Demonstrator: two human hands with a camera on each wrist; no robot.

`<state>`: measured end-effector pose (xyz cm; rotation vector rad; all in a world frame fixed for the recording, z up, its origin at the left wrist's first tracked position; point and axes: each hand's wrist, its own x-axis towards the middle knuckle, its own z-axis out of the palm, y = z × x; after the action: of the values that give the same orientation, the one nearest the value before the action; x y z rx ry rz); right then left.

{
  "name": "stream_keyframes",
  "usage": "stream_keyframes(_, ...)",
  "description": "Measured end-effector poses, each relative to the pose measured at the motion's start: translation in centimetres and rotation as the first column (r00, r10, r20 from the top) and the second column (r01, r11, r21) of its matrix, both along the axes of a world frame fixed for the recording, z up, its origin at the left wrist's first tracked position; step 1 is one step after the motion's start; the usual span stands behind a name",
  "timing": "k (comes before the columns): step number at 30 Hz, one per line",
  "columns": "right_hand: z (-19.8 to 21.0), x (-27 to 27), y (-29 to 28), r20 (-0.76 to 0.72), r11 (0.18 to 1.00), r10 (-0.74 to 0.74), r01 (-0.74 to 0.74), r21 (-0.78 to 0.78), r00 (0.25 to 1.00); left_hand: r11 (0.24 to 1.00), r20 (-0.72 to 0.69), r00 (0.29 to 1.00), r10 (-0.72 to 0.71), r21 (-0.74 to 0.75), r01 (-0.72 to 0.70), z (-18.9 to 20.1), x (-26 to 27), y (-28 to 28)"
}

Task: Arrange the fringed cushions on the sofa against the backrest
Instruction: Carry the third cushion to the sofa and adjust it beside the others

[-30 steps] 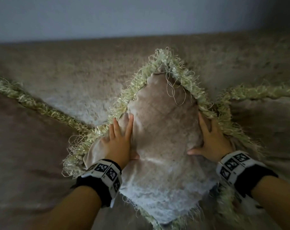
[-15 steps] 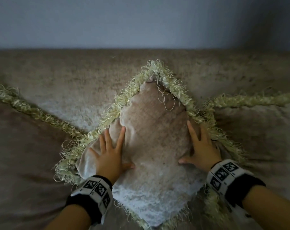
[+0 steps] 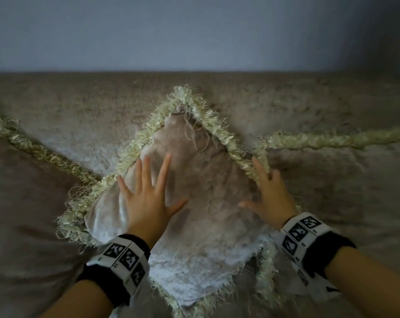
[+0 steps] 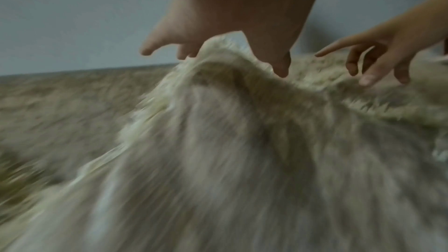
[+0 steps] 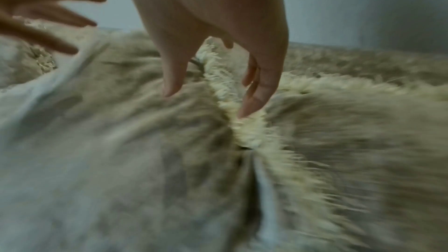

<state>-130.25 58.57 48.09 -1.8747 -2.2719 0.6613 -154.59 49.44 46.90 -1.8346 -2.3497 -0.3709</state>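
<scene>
1. We see the middle cushion (image 3: 201, 198): beige plush velvet, square, edged all round with shaggy pale-green fringe (image 3: 219, 131). A loose thread loops down from its top corner.
2. Orientation: it stands on a corner like a diamond. One diagonal runs up to the backrest (image 3: 274, 97), the other across; the top corner leans on the backrest.
3. Position: on the sofa, between a left cushion (image 3: 27, 203) and a right cushion (image 3: 345, 180), same plush, same fringe. Its side corners overlap both.
4. Left hand (image 3: 148, 200): grip fully spread, fingers straight, flat over the cushion's left face. It holds nothing; the left wrist view shows only the fingertips at the fabric.
5. Right hand (image 3: 272, 196): grip loose, fingers slightly bent, straddling the right fringe edge, thumb out over the plush. Nothing is clamped.
6. Wristbands (image 3: 125, 260) on both arms: black fabric with white panels of square black-and-white marker codes. The small print is too small to read.
7. Wrist views are motion-blurred.
</scene>
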Motion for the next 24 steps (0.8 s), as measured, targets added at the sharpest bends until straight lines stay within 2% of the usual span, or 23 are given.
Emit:
stream_keyframes(3,1.4,5.6,0.9,0.061,0.997,-0.032,0.027,0.079,0.998,0.994,-0.014,0.997,-0.079,0.069,0.080,2.3,5.6,2.6)
stream_keyframes(9,2.2,20.3,4.3,0.079,0.990,-0.144,0.143,0.015,0.986,0.982,-0.020,0.983,-0.183,0.032,0.184,3.7,18.7,8.9)
stream_keyframes(13,1.0,29.8,5.4,0.187,0.970,-0.234,0.242,-0.023,0.954,0.956,-0.014,0.956,-0.293,-0.035,0.292,2.4,26.6,12.7)
stream_keyframes(15,0.0,34.2,5.7,0.211,0.953,-0.282,0.299,-0.051,0.936,0.938,-0.060,0.937,-0.345,-0.062,0.341,1.1,29.7,14.3)
stream_keyframes(17,-0.7,35.8,6.1,0.217,0.949,-0.284,0.306,-0.074,0.934,0.918,-0.027,0.924,-0.381,-0.128,0.375,1.1,31.0,15.2)
stream_keyframes(18,-1.3,36.8,6.6,0.206,0.940,-0.293,0.321,-0.117,0.934,0.903,-0.066,0.905,-0.420,-0.129,0.410,0.6,31.8,16.1)
stream_keyframes(19,-2.9,41.7,7.7,0.209,0.912,-0.348,0.381,-0.149,0.914,0.865,-0.075,0.870,-0.486,-0.178,0.468,-1.1,36.9,19.6)
stream_keyframes(22,-4.1,41.4,8.5,0.160,0.937,-0.268,0.295,-0.185,0.950,0.844,-0.122,0.882,-0.455,-0.374,0.384,-0.1,36.1,20.9)
stream_keyframes(24,-4.9,41.9,9.3,0.101,0.937,-0.272,0.287,-0.198,0.957,0.838,-0.171,0.881,-0.441,-0.431,0.335,-0.4,36.3,22.2)
